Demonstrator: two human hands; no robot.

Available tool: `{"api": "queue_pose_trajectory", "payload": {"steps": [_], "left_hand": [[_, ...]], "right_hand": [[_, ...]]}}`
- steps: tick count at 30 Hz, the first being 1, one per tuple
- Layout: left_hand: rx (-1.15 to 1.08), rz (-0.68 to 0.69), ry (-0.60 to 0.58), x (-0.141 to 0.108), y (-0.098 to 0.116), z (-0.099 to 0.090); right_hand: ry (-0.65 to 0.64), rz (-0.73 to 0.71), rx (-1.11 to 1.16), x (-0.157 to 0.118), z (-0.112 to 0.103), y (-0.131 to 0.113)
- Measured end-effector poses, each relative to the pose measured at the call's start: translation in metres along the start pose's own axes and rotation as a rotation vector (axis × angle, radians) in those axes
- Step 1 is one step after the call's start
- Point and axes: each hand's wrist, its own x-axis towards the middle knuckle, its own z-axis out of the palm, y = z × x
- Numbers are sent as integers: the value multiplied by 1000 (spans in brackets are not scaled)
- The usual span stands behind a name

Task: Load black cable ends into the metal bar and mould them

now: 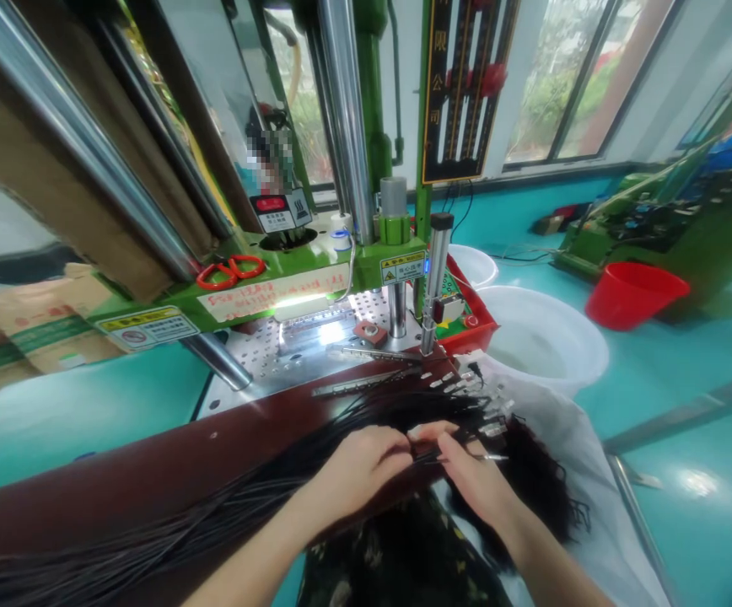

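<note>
Long black cables point(214, 497) lie in a bundle across the dark red table point(119, 451). My left hand point(372, 459) is closed on some of these cables near their right end. Close beside it, my right hand point(467, 464) has its fingers pinched on the cables too, with a small silvery piece sticking out past the fingers. Several clear plastic-like pieces point(496, 413) are at the cable ends above my right hand. A pile of curled black cables point(534, 472) rests on a white sheet point(594, 472) at the right.
Beyond the table stands a green press with a perforated metal plate point(258, 350) and a metal mold point(319, 333). Metal strips point(366, 384) lie at the table's back edge. Red-handled scissors point(230, 271) rest on the press. White tubs point(543, 337) and a red bucket point(635, 295) stand right.
</note>
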Motion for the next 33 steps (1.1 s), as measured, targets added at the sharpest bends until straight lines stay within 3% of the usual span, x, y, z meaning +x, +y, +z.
{"api": "queue_pose_trajectory", "payload": {"steps": [4,10,16,21,26,30,33], "left_hand": [[-84,-45,-115,-3,-3,6],[12,-68,32,-4,0,12],[-39,-63,32,-6,-2,9],[-140,-119,38,-5,0,6],[-87,-112,107,6,5,4],[-220,-117,48,23,9,3],[-246,-103,68,33,17,1]], "right_hand": [[-55,10,17,2,-1,-5],[-29,27,185,8,-1,-17],[123,58,178,8,-3,-19],[125,-42,308,12,1,-21],[159,-55,314,12,-1,-24],[116,-55,273,8,-4,-25],[108,-56,262,6,-7,-24]]}}
